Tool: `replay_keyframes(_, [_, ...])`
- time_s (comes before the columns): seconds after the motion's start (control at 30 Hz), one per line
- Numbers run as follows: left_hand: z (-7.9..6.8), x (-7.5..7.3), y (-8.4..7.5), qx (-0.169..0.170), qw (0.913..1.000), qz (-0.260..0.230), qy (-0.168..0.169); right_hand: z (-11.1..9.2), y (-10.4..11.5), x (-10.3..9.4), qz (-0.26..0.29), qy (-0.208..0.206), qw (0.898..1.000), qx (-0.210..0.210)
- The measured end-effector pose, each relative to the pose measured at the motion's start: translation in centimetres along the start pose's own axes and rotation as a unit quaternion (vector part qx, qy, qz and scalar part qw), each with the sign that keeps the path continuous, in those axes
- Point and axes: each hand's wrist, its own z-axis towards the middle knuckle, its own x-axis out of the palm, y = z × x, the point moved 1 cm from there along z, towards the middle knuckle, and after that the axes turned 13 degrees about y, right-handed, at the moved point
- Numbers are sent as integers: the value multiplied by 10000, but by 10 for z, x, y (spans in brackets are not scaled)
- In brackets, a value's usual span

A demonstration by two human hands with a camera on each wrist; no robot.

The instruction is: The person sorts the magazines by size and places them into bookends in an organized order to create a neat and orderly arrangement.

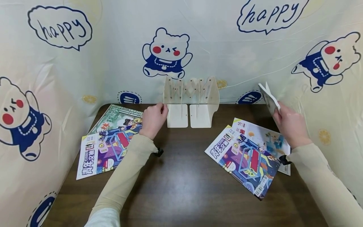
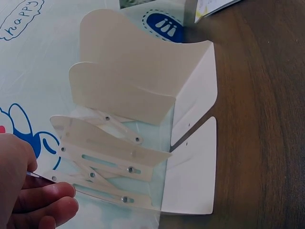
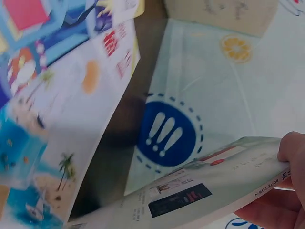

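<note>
A cream-coloured expandable bookend (image 1: 177,116) with upright panels and riveted crossing slats stands at the back of the table. My left hand (image 1: 154,119) pinches the edge of its left panel, thumb on one side and fingers on the other in the left wrist view. At the back right, my right hand (image 1: 292,126) grips a thin book (image 1: 267,99) by its spine side. The book is raised and tilted, its covers slightly apart at the top. In the right wrist view, the pale cover of the book (image 3: 228,167) carries a dark printed box.
Left of the bookend, a purple magazine (image 1: 102,154) overlaps a green one (image 1: 119,115), partly under my left forearm. At the right, another purple magazine (image 1: 246,164) lies over a white one (image 1: 258,134). A printed cloth (image 1: 119,56) hangs behind the brown table (image 1: 181,189).
</note>
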Motion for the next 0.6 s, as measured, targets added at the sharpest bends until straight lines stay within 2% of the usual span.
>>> replay_keyframes(0.17, [0,0,0,-79,9999,-18,80,-4,12,-6,89,-237,9997,-14])
replay_keyframes(0.4, [0,-1,-2,-50,10000,-18,28,-14,32,-14,174,-687,9974,-129])
replay_keyframes(0.6, [-1,-2,-2,-39,10000,-9,33,-23,53,-22,306,-764,9966,-83])
